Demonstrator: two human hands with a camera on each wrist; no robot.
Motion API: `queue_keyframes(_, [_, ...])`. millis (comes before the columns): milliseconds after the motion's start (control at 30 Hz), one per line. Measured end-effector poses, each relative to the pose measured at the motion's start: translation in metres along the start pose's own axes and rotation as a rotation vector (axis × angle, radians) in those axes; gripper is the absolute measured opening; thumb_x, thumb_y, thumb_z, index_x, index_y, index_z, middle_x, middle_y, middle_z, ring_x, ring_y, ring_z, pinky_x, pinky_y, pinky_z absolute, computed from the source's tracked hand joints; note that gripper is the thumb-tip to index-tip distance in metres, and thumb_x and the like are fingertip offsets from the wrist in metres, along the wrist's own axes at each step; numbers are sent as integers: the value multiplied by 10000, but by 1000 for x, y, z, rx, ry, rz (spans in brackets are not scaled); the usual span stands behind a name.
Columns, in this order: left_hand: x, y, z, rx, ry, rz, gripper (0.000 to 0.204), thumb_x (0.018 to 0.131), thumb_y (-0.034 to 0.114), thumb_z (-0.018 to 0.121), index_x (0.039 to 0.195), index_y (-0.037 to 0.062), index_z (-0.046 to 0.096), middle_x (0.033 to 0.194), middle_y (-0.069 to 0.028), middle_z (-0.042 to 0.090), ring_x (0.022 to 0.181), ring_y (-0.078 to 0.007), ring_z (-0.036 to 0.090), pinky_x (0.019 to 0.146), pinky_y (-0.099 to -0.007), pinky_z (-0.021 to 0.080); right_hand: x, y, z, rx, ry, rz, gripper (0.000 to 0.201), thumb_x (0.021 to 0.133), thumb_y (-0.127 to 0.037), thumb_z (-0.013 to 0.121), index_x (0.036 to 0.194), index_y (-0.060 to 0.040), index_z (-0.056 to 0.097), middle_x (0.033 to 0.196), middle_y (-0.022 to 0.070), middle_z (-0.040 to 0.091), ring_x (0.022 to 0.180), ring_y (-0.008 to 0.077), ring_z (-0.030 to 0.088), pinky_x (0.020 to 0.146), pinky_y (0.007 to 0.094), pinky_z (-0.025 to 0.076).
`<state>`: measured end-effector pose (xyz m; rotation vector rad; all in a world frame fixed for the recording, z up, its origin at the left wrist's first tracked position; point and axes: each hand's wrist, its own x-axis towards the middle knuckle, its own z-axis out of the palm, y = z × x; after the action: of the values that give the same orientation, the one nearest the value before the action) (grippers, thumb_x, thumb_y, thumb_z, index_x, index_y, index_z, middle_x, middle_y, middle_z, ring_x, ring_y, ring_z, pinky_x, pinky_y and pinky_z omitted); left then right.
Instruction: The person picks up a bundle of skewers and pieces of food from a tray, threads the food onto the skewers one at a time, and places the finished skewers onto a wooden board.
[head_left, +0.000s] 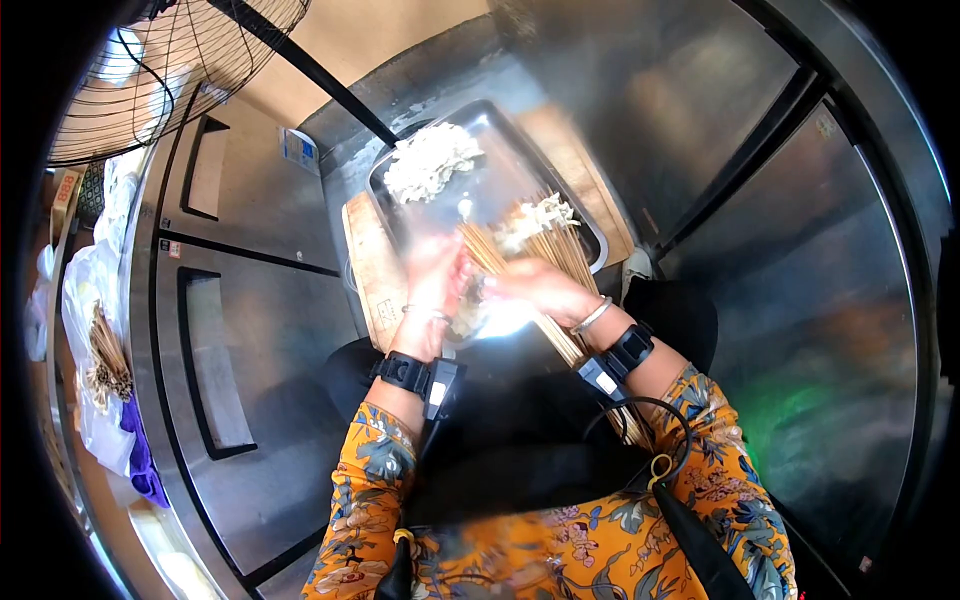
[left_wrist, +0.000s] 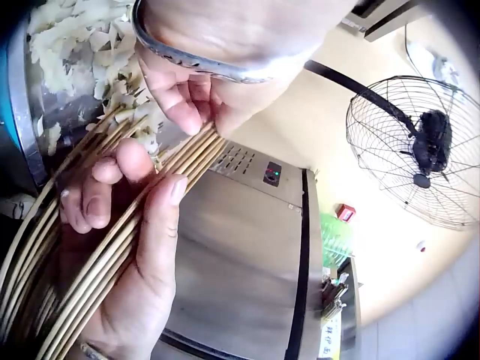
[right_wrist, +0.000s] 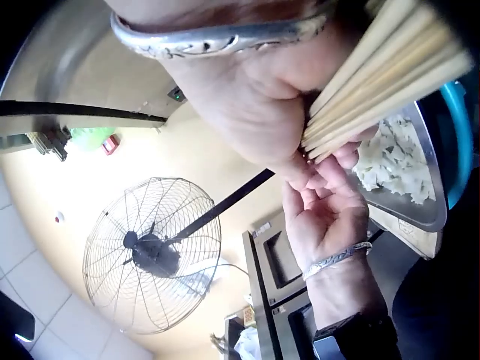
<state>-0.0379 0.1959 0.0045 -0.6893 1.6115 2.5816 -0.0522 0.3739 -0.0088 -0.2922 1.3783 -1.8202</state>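
My right hand (head_left: pixel 540 289) grips a bundle of thin bamboo skewers (right_wrist: pixel 382 82), their long ends running back under the forearm. In the left wrist view the right thumb (left_wrist: pixel 159 225) lies along several of them, with more skewers behind the curled fingers. My left hand (head_left: pixel 436 272) meets the skewer tips, thumb and fingers pinched around them in the left wrist view; what small piece may be between the fingertips is hidden. Beyond the hands, a metal tray (head_left: pixel 490 125) holds a pile of pale, thin-sliced food (head_left: pixel 432 163). Loaded skewers (head_left: pixel 565 245) with pale pieces at their ends lean at its right side.
The tray sits over a wooden board (head_left: pixel 371 265). Steel cabinets (head_left: pixel 250 340) stand at left and right. A wire fan (left_wrist: pixel 420 150) on a dark pole rises at the back left. More skewers (head_left: pixel 108 355) lie in plastic bags on the left shelf.
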Motion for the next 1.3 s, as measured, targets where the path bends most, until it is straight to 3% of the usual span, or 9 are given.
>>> queue_keyframes(33, [0, 2, 0, -3, 2, 2, 57, 828, 131, 595, 817, 87, 561, 724, 7, 576, 630, -64, 552, 562, -160, 480, 0, -1, -1, -2, -4, 10, 279, 836, -200, 590, 985, 35, 602, 894, 82, 634, 784, 116, 595, 703, 232, 487])
queue_keyframes(367, [-8, 4, 0, -57, 25, 49, 63, 805, 119, 621, 808, 87, 567, 706, 7, 582, 615, -72, 557, 554, -179, 486, -4, -3, -5, 98, 6, 4, 187, 823, -143, 594, 930, 9, 609, 791, 33, 621, 680, 79, 589, 562, 181, 476])
queue_keyframes(633, [-9, 11, 5, 211, 71, 107, 135, 789, 44, 613, 897, 85, 542, 719, -7, 580, 593, -81, 550, 534, -197, 487, -5, -5, -2, 42, 53, -26, 181, 813, -110, 599, 952, 6, 597, 784, 49, 621, 654, 99, 601, 551, 207, 499])
queue_keyframes(733, [-8, 11, 2, 217, 12, 194, 210, 792, 22, 594, 979, 83, 522, 735, -17, 582, 588, -83, 544, 533, -199, 484, -4, -3, -3, 89, 35, -33, 209, 768, -182, 666, 874, -24, 578, 692, -10, 558, 587, 69, 512, 500, 211, 416])
queue_keyframes(933, [-8, 9, -10, 235, -21, 179, 306, 798, 16, 584, 1084, 74, 492, 752, -20, 586, 607, -91, 551, 554, -207, 494, -7, -8, -6, 156, 16, -68, 257, 795, -151, 631, 1003, -12, 571, 787, 11, 589, 719, 80, 573, 604, 203, 486])
queue_keyframes(1067, [-4, 9, -15, 256, -51, 157, 282, 817, 24, 567, 1090, 56, 501, 789, -31, 594, 642, -100, 568, 580, -210, 504, -9, -13, -2, 126, -78, -57, 236, 797, -140, 630, 987, -7, 583, 815, 26, 606, 735, 81, 577, 624, 202, 484])
queue_keyframes(1133, [20, 2, -43, 766, -168, 517, 247, 831, 30, 553, 1075, 42, 515, 811, -38, 598, 658, -103, 575, 596, -208, 505, 0, -2, -8, 103, -98, -35, 218, 800, -132, 626, 976, -8, 590, 836, 33, 615, 732, 81, 579, 622, 201, 484])
queue_keyframes(1200, [31, 2, -58, 1059, -229, 655, 212, 844, 35, 537, 1056, 27, 532, 823, -44, 600, 672, -105, 579, 608, -206, 505, 1, -1, -12, 89, -99, -8, 207, 804, -128, 621, 970, -9, 595, 850, 39, 621, 729, 80, 581, 618, 195, 481])
queue_keyframes(1300, [32, 1, -68, 1382, -208, 623, 202, 819, 9, 536, 1018, 26, 568, 815, -58, 602, 687, -135, 590, 628, -222, 499, 0, -5, -12, 72, -65, 14, 199, 804, -129, 622, 964, -15, 597, 829, 29, 618, 698, 72, 574, 596, 189, 472])
